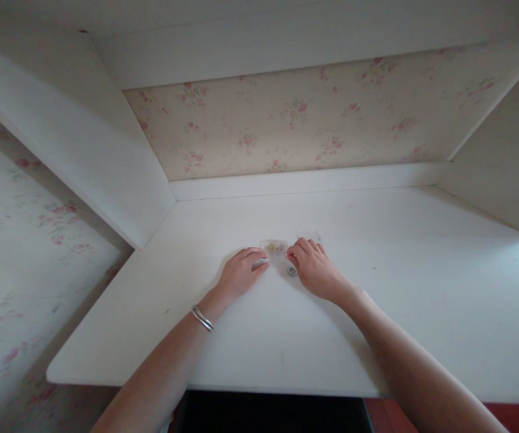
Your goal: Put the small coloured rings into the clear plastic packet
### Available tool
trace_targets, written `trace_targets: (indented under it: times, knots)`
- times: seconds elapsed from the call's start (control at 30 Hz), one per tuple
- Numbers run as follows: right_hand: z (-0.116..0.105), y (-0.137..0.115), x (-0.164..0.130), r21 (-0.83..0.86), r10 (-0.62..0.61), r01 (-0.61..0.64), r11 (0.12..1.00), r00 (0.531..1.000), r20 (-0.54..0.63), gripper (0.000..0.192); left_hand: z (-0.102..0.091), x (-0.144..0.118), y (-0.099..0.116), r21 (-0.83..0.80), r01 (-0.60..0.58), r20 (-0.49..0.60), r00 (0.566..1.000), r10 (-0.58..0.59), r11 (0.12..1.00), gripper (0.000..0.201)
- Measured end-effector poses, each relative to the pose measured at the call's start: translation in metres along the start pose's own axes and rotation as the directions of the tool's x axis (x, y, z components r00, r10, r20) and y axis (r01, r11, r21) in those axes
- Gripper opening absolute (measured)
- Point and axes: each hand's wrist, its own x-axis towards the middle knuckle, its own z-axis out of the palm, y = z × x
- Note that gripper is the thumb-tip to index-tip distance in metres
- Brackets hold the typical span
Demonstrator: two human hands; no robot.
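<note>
- Two bare hands work over a white desktop point(281, 337), one at each side of a small clear plastic box point(277, 242), the landmark for every place below.
- The box lies on the desktop between the fingertips of both hands; small yellowish and pinkish pieces point(273, 248) show inside it, too small to identify.
- The left hand point(243, 269) is just left of the box, fingers bent and thumb nearly meeting them, fingertips at the box's left edge. A greyish-white patch shows between thumb and fingers; whether it is a held piece or bare desktop, I cannot tell, nor whether the hand grips the box.
- The right hand point(313, 267) is just right of the box, fingers curled, with thumb and forefinger drawn together by the box's right edge. Whether anything is pinched there, I cannot tell.
- A small round grey ring-shaped piece point(291, 271) lies on the near side of the box, slightly right, beside the right hand.
- A second clear plastic piece point(308, 235) lies right of the box and a little farther back, partly hidden by the right hand's fingers.
- A silvery bracelet point(202, 317) circles the left wrist, nearer the viewer and left of the box.
- Well behind the box, floral wallpaper point(295, 114) covers the wall.
</note>
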Motion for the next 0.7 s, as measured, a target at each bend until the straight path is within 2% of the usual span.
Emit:
trace_targets:
  times: [0.2,0.33,0.53,0.7]
  knots:
    - [0.024,0.026,0.009,0.149,0.106,-0.091,0.985,0.990,-0.094,0.018,0.002,-0.001,0.004,-0.012,-0.027,0.029,0.999,0.027,1.000,0.016]
    - [0.033,0.030,0.016,0.145,0.124,-0.109,0.983,0.988,-0.095,0.017,0.005,-0.002,0.007,-0.007,-0.024,0.030,0.999,0.025,1.000,0.016]
    - [0.033,0.028,0.020,0.110,0.126,-0.122,0.986,0.991,-0.032,0.019,0.006,-0.003,0.013,0.011,-0.013,0.027,1.000,0.013,1.000,0.016]
    - [0.024,0.039,0.019,0.222,0.185,-0.148,0.964,0.970,-0.157,0.019,0.002,-0.004,0.020,0.071,0.020,0.035,0.999,-0.023,0.997,0.021]
